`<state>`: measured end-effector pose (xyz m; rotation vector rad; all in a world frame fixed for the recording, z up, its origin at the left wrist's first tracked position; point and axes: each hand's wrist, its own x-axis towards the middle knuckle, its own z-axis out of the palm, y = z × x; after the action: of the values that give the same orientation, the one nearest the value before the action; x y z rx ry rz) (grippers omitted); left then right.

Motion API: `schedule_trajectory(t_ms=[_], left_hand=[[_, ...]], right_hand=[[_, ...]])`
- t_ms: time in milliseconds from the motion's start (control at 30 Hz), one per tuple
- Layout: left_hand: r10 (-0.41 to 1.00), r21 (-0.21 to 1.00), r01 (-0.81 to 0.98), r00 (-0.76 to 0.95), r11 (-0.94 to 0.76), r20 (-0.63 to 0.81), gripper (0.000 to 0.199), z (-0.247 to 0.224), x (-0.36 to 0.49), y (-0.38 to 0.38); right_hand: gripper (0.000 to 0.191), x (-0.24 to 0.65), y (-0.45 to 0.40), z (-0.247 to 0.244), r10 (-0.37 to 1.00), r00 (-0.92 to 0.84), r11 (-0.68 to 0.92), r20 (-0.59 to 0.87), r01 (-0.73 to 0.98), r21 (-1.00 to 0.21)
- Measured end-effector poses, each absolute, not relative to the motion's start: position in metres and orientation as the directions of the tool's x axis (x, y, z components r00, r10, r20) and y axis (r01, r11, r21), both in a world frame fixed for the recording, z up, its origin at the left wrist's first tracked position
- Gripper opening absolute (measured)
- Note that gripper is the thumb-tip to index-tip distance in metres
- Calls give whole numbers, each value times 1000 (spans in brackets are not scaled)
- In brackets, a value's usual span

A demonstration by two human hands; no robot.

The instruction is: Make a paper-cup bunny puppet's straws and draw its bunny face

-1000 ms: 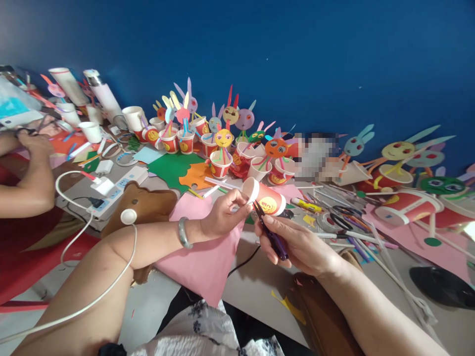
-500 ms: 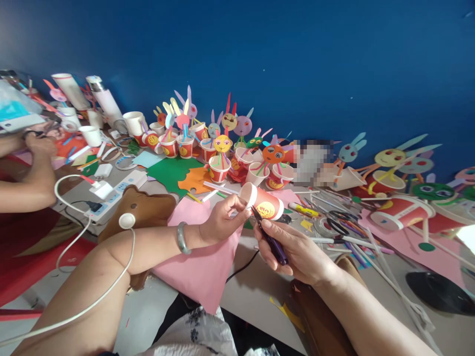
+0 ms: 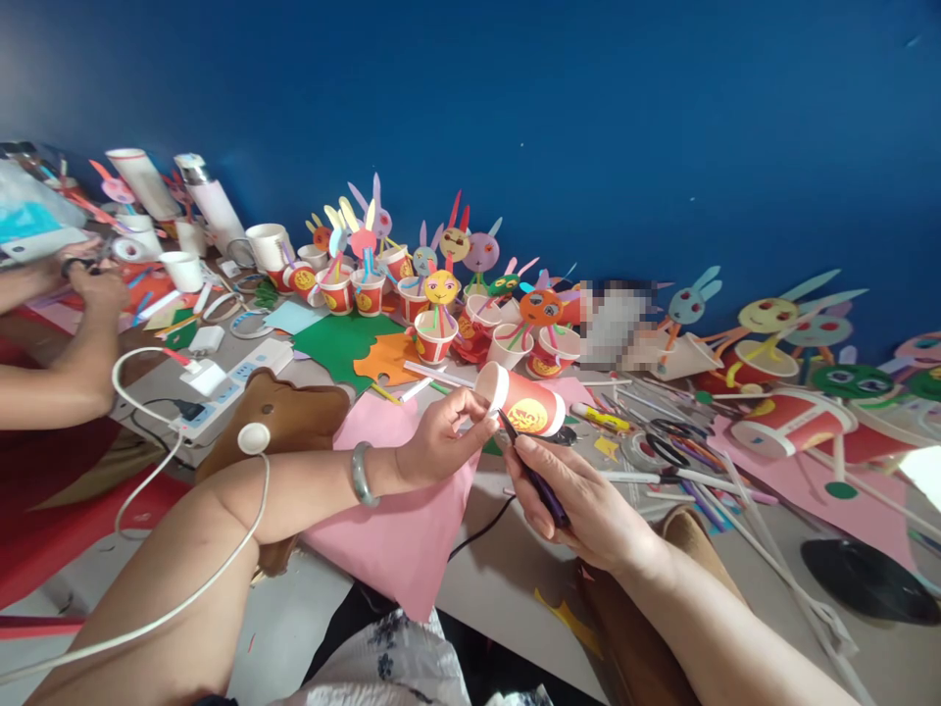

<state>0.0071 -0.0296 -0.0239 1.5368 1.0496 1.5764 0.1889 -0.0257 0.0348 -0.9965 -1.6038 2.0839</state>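
Observation:
My left hand (image 3: 448,436) is closed in a pinch on a small white piece (image 3: 476,424), perhaps paper, partly hidden by the fingers. A red and white paper cup (image 3: 530,404) lies on its side right behind the fingertips; whether they touch its rim I cannot tell. In my right hand (image 3: 569,490) is a slim dark purple tool that looks like scissors (image 3: 548,498), its dark tips pointing at the left fingertips. Pink paper (image 3: 412,520) lies below my left forearm.
Rabbit-headed paper figures in cups (image 3: 441,333) line the blue wall. Green paper (image 3: 342,343), a power strip (image 3: 239,387) and a brown bear-shaped mat (image 3: 272,422) are at the left. A white cable crosses my left arm. Tapes and straws lie right. Another person's hands (image 3: 95,284) work far left.
The tips of the dark tool have shifted slightly left and its handle has tilted a little in my right hand. My left hand keeps its pinch. The other person's hands have moved slightly.

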Motion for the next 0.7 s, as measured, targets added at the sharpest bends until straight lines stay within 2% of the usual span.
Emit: schedule_trajectory(t_ms=[700], left_hand=[[890, 890, -17, -42, -455, 454, 34, -16, 3, -31]], right_hand=[[50, 186, -23, 28, 711, -653, -111, -261, 263, -958]])
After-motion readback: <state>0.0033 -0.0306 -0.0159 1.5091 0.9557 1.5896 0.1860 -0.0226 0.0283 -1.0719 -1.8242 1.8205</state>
